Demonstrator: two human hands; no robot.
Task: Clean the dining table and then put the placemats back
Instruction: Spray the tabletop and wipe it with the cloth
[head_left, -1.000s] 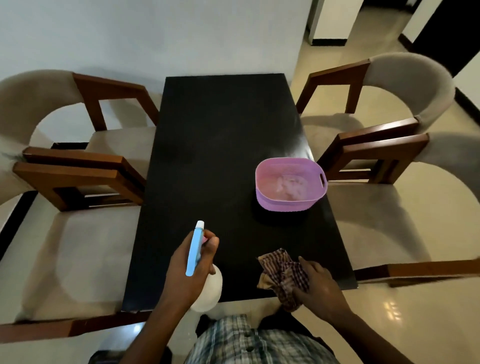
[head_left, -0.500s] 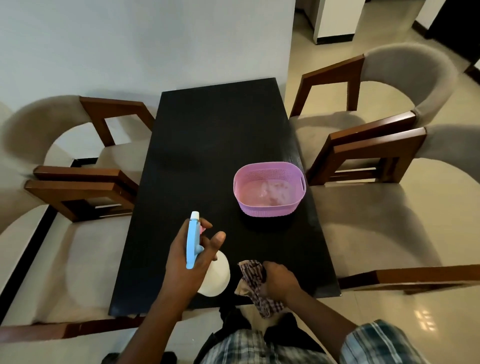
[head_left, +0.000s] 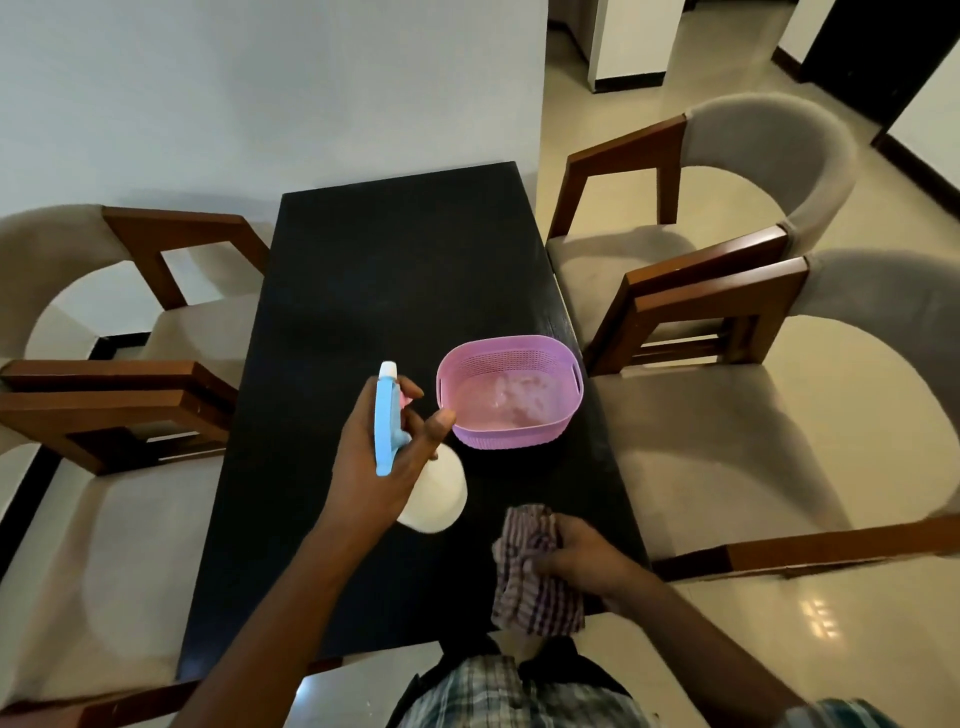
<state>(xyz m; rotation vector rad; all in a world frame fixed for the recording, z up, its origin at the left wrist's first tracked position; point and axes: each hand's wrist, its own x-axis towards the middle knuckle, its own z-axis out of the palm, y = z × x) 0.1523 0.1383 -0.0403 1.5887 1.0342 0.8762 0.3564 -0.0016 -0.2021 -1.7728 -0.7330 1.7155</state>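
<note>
While left hand (head_left: 370, 475) grips sprayer (head_left: 385, 422), right (head_left: 589, 567) grips cloth (head_left: 535, 603)

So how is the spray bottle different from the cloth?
The spray bottle is smooth, white with a blue top; the cloth is crumpled and checked. The left hand holds the spray bottle up above the table; the right hand holds the cloth down at the table's near edge. Shared: each is gripped by one hand.

Above the black dining table (head_left: 395, 291), the left hand (head_left: 379, 462) grips a blue-topped spray bottle (head_left: 415, 467) beside a pink basket (head_left: 511, 397), while the right hand (head_left: 587, 564) holds a checked cloth (head_left: 530, 582) at the near edge.
</note>
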